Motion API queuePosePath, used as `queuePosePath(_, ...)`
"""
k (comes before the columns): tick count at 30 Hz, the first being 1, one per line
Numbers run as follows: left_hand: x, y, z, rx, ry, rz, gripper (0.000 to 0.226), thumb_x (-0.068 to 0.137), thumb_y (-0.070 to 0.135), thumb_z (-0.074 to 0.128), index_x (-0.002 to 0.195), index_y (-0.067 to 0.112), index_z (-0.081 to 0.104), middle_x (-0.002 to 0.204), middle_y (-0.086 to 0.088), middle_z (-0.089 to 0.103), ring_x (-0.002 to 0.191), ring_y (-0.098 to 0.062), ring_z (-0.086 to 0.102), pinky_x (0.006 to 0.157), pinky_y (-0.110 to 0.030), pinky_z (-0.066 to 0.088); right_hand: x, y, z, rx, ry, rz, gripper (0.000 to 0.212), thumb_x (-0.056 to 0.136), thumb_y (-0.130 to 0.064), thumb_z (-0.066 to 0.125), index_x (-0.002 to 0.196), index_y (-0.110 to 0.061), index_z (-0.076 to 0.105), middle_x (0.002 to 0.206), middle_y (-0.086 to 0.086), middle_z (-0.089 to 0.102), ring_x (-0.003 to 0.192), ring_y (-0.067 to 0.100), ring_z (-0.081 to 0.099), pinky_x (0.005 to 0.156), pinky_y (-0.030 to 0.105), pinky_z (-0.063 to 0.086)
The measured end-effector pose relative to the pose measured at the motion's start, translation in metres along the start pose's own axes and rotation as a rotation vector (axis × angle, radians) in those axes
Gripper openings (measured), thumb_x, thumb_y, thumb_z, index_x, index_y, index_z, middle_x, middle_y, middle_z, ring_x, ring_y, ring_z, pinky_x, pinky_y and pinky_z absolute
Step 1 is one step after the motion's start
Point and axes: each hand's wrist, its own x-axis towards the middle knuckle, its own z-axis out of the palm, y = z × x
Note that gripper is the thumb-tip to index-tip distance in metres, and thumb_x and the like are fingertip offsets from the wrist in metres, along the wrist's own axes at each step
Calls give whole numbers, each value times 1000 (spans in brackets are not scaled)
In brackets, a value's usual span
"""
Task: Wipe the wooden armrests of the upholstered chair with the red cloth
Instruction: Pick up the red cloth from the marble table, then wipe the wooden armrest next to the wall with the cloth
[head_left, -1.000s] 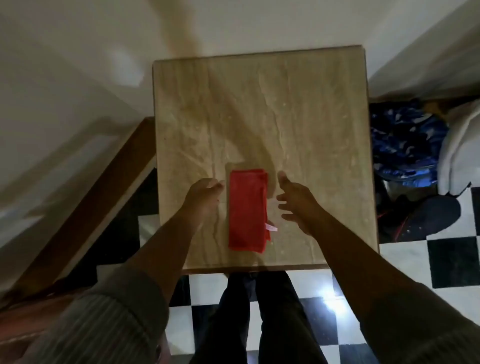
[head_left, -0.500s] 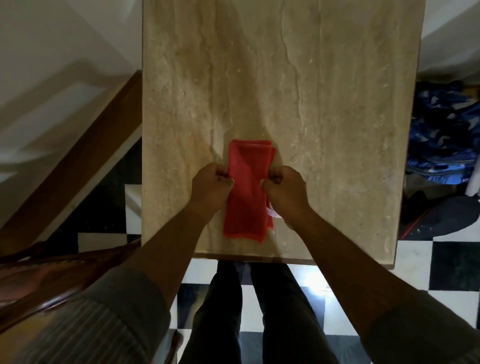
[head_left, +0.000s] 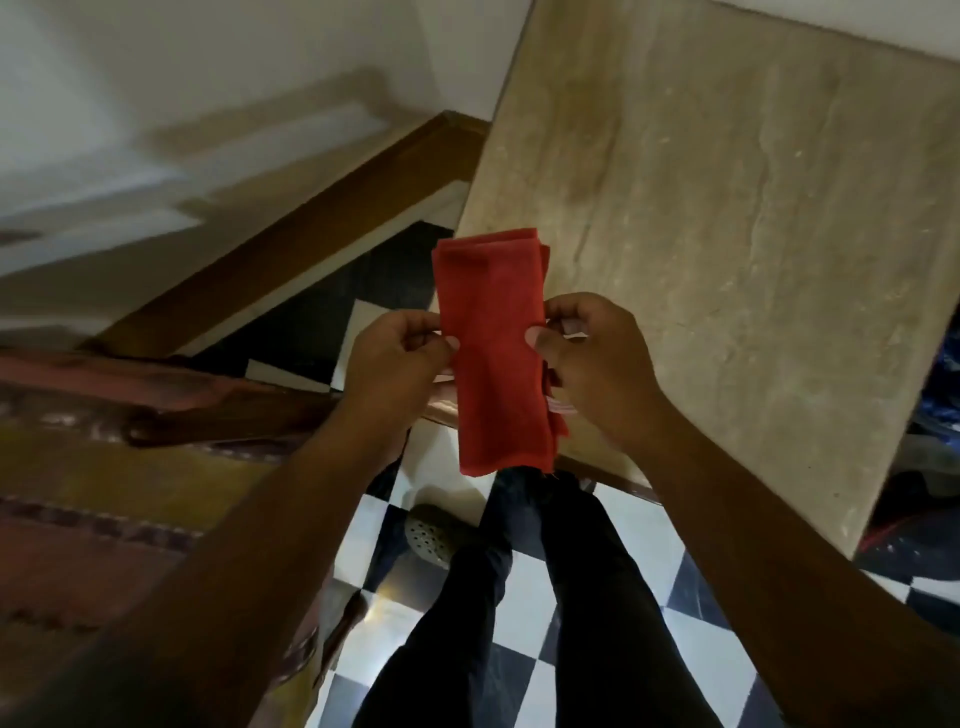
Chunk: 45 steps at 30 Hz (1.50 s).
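Now you hold the red cloth, folded into a long narrow strip, above the desk edge, left hand and right hand pinching its sides.

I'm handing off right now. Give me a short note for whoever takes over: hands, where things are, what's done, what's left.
Left hand: pinching the left edge of the red cloth.
Right hand: pinching its right edge.
Cloth: folded, held in the air between the stone table and the chair's wooden armrest at lower left.
Done: cloth in hand.
Left: wipe both armrests; no wiping visible yet.
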Motion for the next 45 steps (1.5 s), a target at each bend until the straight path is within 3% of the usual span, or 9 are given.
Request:
queuePosePath(7, -58, -22, -113, -296, 184, 17, 14, 95, 5, 61, 107, 11, 63, 100, -10, 74, 85, -21, 75, 65, -27, 59, -48, -60, 96, -144, -193, -143, 18, 92, -21, 68, 110, -20, 68, 106, -3, 67, 100, 19, 67, 91, 49, 57)
queuePosePath(14, -87, -70, -208, -526, 392, 53, 13, 96, 4, 58, 103, 13, 65, 93, -6, 72, 72, -11, 70, 59, -24, 56, -77, -92, 213, -299, -403, -321, 20, 96, -22, 63, 115, -22, 66, 109, -6, 69, 99, 8, 66, 93, 39, 58)
queuePosePath(19, -76, -96, -261, -647, 567, 70, 12, 96, 5, 58, 105, 10, 64, 81, -2, 68, 66, -9, 63, 59, -26, 58, -70, -113, 295, -380, -502, -456, 27, 96, -22, 63, 123, -16, 68, 113, -1, 72, 102, 14, 68, 92, 43, 58)
queuePosePath(24, -39, -118, -300, -771, 675, 31, 14, 95, 6, 58, 88, 18, 63, 67, 4, 68, 57, -6, 62, 51, -22, 55, -47, -120, 364, -472, -450, -599, 28, 96, -20, 64, 123, -14, 67, 101, -11, 60, 94, 3, 57, 73, 6, 40)
queuePosePath(31, 2, -149, -306, -918, 714, -43, 14, 93, 4, 58, 88, 15, 64, 69, 2, 71, 61, -11, 67, 53, -27, 55, -30, -105, 408, -622, -422, -707, 20, 98, -16, 60, 115, -13, 69, 100, -8, 67, 84, -2, 55, 60, 3, 34)
queuePosePath(35, 4, -160, -311, -931, 757, -66, 11, 93, 3, 59, 96, 11, 66, 75, -1, 73, 63, -11, 70, 57, -28, 57, -26, -97, 417, -611, -446, -710, 23, 98, -17, 60, 119, -11, 68, 117, 3, 69, 105, 11, 62, 83, 14, 44)
queuePosePath(40, 4, -162, -313, -922, 743, -85, 10, 95, 4, 59, 97, 10, 67, 82, -3, 73, 65, -9, 70, 56, -24, 56, -20, -86, 418, -665, -449, -731, 24, 99, -21, 59, 121, -15, 65, 118, 2, 63, 109, 13, 60, 86, 18, 47)
queuePosePath(43, 2, -167, -310, -950, 715, -91, 11, 97, 9, 58, 92, 14, 67, 81, -1, 75, 70, -13, 72, 57, -23, 56, -29, -76, 415, -852, -381, -1033, 37, 97, -27, 52, 131, -13, 56, 136, 12, 55, 132, 31, 49, 103, 42, 49)
queuePosePath(45, 1, -173, -310, -995, 692, -105, 13, 99, 16, 56, 95, 12, 68, 87, -6, 76, 74, -18, 73, 59, -25, 56, -39, -65, 415, -993, -501, -1218, 56, 96, -33, 50, 146, -7, 42, 155, 22, 39, 148, 41, 29, 116, 54, 30)
